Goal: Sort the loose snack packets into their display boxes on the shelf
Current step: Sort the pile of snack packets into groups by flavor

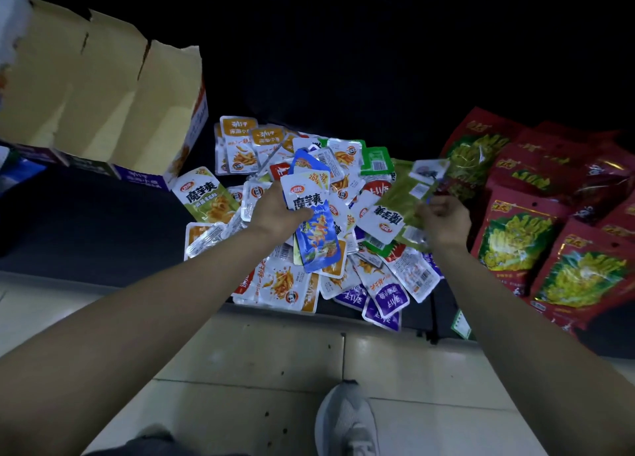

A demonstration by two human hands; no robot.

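Over the pile (281, 283) — left hand (275, 213), right hand (446, 221) clutch packets (318, 239).

A single wide-angle camera is riding on the person's head, looking forward and steeply down along both forearms. It is hovering close over the snack packets (281, 283) heaped on the dark shelf (86, 221), taking in the left hand (275, 211) and right hand (446, 220) at mid-frame, and catching the tiled floor (275, 369) and a shoe (347, 417) along the bottom edge.
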